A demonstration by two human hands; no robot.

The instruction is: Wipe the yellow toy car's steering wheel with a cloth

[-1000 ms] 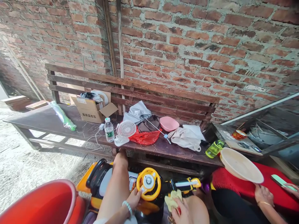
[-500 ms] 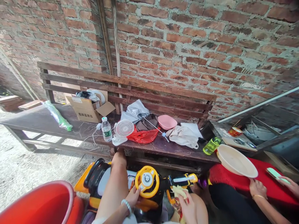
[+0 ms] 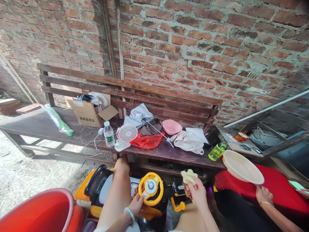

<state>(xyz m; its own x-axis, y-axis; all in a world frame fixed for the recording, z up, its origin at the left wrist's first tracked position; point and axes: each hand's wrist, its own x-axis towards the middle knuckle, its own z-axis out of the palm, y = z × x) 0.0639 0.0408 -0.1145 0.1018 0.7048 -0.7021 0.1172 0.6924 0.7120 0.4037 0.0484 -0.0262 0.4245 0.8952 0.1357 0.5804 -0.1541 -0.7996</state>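
Rough red-brick wall w/ grey mortar [image 3: 183, 42] fills the bg; long dark-brown slatted wooden bench [image 3: 26, 120] runs along it. In front of bench: black, grey & yellow plastic ride-on toy [image 3: 103, 190], w/ big round red plastic tub [image 3: 77, 214] nearby at bottom L. Open brown cardboard box [image 3: 88, 116] sits on bench, L of centre. Wide round beige plastic basin [image 3: 241, 166] is at far R, lower rim touched by another person's hand [image 3: 264, 194]. Smaller pink plastic bowl [image 3: 172, 127] on bench, R of box. Ring-shaped yellow plastic steering wheel [image 3: 151, 186] is mounted on toy, just R of wearer's bare L leg [image 3: 118, 191]. White round-grille plastic fan [image 3: 127, 132] rests on bench beside upright clear plastic water bottle [image 3: 109, 135]. L hand [image 3: 137, 203] is closed on wheel's lower-L rim. R hand [image 3: 197, 190], well apart from L, pinches crumpled pale-yellow & red item [image 3: 189, 176], held btwn wheel & basin; can't tell its material. Smallest: pale round-bead bracelet [image 3: 129, 214], just behind L hand.
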